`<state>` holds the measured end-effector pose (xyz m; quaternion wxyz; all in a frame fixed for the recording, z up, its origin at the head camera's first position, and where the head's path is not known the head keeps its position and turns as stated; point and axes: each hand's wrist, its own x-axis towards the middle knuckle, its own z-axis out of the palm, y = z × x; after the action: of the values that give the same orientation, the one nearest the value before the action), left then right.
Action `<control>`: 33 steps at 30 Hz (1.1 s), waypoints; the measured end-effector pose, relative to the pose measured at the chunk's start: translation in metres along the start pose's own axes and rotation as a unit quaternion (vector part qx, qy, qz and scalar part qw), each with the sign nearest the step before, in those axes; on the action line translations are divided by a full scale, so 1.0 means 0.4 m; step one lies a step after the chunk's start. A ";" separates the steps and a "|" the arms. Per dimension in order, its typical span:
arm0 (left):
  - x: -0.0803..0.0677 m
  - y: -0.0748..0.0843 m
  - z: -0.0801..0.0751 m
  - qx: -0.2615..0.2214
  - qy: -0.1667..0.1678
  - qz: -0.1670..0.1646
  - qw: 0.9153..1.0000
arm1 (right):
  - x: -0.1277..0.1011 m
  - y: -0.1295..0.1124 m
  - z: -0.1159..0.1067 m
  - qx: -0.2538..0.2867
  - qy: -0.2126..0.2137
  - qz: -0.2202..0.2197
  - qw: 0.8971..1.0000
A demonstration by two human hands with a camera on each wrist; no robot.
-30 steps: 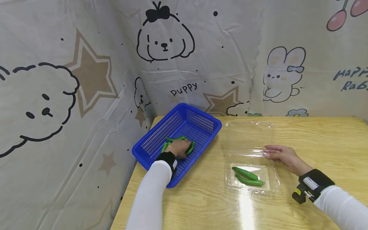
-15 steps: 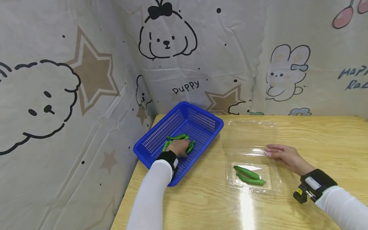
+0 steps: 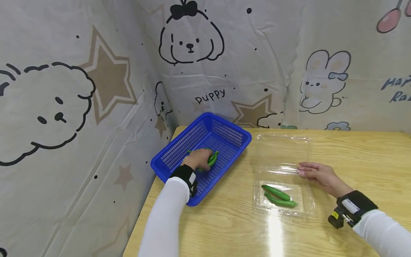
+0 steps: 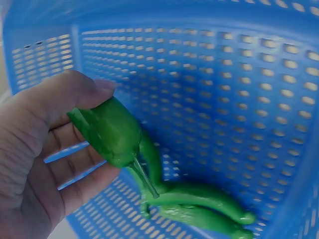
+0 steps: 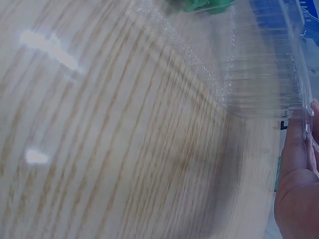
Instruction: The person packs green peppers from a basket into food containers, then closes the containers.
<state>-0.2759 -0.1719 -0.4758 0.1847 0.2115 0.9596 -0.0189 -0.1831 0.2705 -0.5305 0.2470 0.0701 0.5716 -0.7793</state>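
I see the left hand [image 3: 196, 159] pinching a glossy green pepper [image 4: 117, 132] inside a blue rectangular plastic basket [image 3: 216, 174]; well apart, the right hand [image 3: 322, 177] holds the edge of a clear plastic box [image 3: 302, 195].

Your left arm [image 3: 163, 221] points toward 1 o'clock, left hand [image 3: 199, 159] pinching; your right arm [image 3: 385, 226], toward 10 o'clock, right hand [image 3: 323, 178] likewise.

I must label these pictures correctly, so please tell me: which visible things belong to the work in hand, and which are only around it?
Belongs to the work:
peppers
basket, holding peppers
box, holding two peppers
left hand, gripping at least one pepper
right hand, at the box's edge

Only around:
table, underneath
cloth, behind
wrist bands
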 end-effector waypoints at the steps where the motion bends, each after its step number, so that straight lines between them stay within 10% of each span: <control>1: -0.003 0.000 -0.006 -0.006 0.005 0.002 1.000 | 0.000 0.000 0.001 0.002 -0.001 0.000 1.000; 15: -0.033 0.006 -0.059 -0.013 0.086 0.024 0.996 | 0.000 -0.001 0.004 -0.008 -0.003 -0.008 1.000; 33: -0.027 0.052 -0.084 0.017 0.105 0.070 0.992 | 0.001 -0.001 0.004 0.015 0.003 -0.002 1.000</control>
<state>-0.2695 -0.1534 -0.4398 0.0799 0.2816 0.9562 0.0002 -0.1833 0.2691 -0.5299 0.2430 0.0751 0.5602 -0.7883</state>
